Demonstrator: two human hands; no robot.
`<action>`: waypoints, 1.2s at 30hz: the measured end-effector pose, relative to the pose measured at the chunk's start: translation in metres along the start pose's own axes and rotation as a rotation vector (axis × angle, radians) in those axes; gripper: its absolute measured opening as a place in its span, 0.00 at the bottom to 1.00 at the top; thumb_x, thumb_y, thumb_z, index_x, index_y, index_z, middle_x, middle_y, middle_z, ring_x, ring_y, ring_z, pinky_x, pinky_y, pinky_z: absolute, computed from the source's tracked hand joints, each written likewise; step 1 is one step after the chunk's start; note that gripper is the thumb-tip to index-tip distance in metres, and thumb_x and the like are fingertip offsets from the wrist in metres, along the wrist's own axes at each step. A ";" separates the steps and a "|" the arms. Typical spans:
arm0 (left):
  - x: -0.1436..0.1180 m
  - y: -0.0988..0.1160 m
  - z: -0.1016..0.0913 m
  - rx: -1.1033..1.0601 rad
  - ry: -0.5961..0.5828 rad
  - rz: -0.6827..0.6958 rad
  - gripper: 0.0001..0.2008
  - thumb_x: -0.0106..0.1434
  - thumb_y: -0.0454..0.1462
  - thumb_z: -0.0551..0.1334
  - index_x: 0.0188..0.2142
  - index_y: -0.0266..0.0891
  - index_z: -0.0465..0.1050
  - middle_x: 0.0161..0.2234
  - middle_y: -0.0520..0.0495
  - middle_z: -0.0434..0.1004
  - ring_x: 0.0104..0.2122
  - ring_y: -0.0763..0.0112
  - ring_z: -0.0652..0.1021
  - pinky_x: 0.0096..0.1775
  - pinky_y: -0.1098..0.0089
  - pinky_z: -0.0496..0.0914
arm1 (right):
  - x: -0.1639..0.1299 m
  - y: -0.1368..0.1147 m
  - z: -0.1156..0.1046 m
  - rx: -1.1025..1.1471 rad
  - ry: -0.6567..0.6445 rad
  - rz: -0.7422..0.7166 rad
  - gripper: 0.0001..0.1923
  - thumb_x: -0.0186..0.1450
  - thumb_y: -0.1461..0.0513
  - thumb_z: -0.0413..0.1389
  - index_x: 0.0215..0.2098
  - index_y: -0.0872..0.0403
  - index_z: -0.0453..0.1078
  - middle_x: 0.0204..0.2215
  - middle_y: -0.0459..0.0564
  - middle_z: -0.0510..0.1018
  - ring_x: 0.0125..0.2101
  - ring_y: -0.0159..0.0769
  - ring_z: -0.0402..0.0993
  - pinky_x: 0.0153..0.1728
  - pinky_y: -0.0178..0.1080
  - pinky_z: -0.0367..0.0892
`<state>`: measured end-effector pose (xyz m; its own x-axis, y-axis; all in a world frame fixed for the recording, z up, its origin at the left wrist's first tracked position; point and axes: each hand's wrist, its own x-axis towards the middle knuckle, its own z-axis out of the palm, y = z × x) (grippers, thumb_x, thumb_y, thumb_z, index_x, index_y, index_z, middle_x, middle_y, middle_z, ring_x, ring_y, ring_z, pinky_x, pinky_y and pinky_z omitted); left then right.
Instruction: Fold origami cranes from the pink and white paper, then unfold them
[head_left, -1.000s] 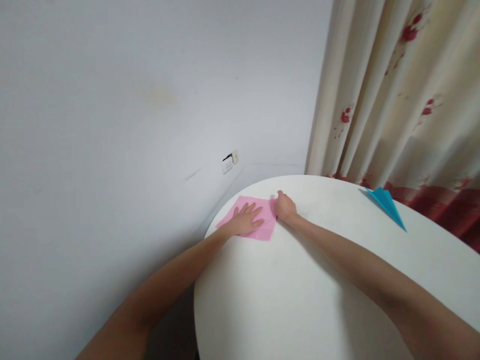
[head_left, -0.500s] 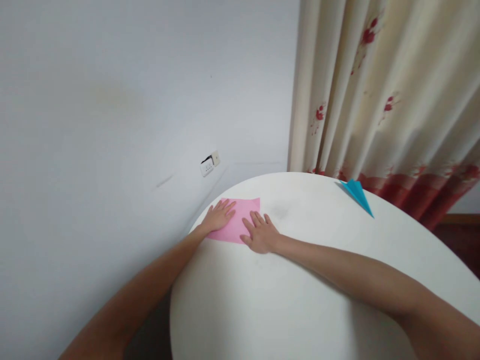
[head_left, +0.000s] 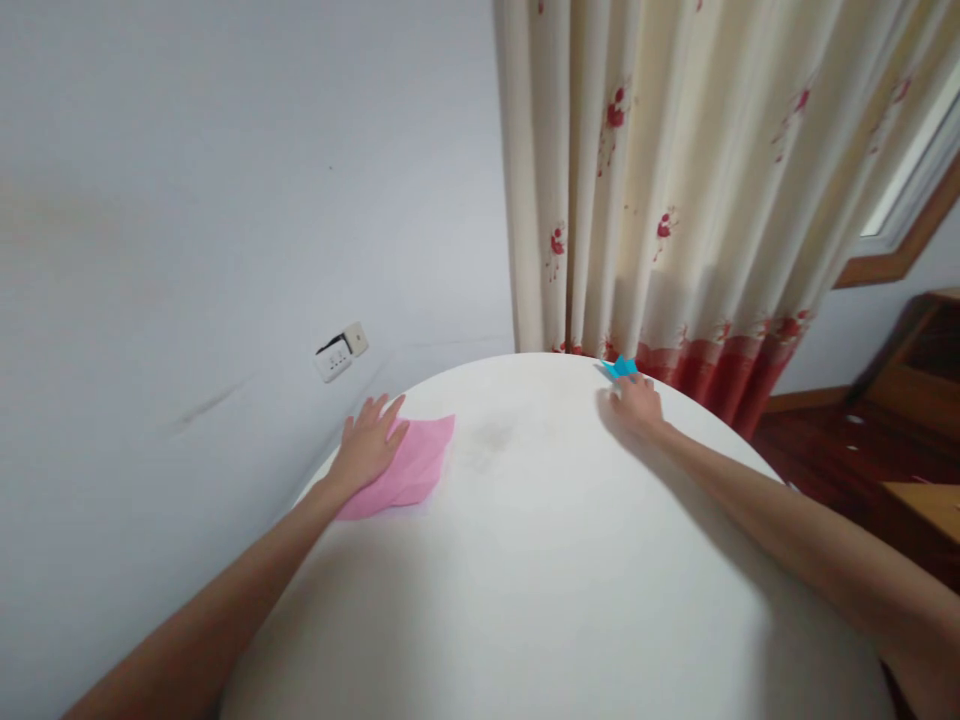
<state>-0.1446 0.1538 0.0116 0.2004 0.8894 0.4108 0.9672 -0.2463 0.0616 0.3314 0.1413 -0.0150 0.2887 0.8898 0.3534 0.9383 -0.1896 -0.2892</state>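
Observation:
A pink sheet of paper lies near the left edge of the round white table, slightly rippled. My left hand rests over its left part, fingers spread and the palm hiding that side. Over at the far right edge, my right hand is closed over a blue folded paper airplane. Only the airplane's back folds show past my fingers; its body and tip are hidden under the hand.
A wall with a loose socket runs along the left of the table. A patterned curtain hangs just beyond the far edge. Wooden furniture stands on the right, beside the dark floor.
My right hand has left the pink paper and moved right onto the blue paper airplane. My left hand stays on the paper, which now looks more rippled. The view has turned right.

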 end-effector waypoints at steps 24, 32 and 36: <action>-0.059 0.187 0.007 -0.801 -0.326 0.264 0.15 0.64 0.35 0.55 0.49 0.48 0.69 0.48 0.46 0.73 0.48 0.65 0.73 0.52 0.63 0.66 | 0.007 -0.023 0.006 0.973 -0.008 0.080 0.11 0.57 0.55 0.56 0.27 0.55 0.70 0.31 0.51 0.77 0.33 0.38 0.70 0.36 0.38 0.63; -0.050 0.184 0.014 -1.110 -0.330 0.056 0.10 0.65 0.42 0.56 0.46 0.46 0.64 0.45 0.45 0.73 0.44 0.68 0.75 0.45 0.68 0.68 | -0.067 -0.101 -0.002 1.655 -0.435 0.393 0.14 0.50 0.54 0.66 0.23 0.54 0.68 0.20 0.43 0.68 0.23 0.30 0.61 0.24 0.34 0.57; -0.049 0.185 0.012 -1.201 -0.337 0.015 0.09 0.64 0.44 0.58 0.40 0.43 0.63 0.34 0.50 0.73 0.32 0.72 0.75 0.33 0.72 0.67 | -0.093 -0.121 0.000 1.758 -0.430 0.504 0.14 0.48 0.55 0.67 0.22 0.54 0.69 0.18 0.43 0.68 0.22 0.29 0.61 0.24 0.34 0.57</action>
<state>0.0266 0.0688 -0.0083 0.4114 0.8943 0.1759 0.2464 -0.2950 0.9232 0.1915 0.0816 -0.0125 0.1162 0.9764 -0.1819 -0.5289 -0.0942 -0.8434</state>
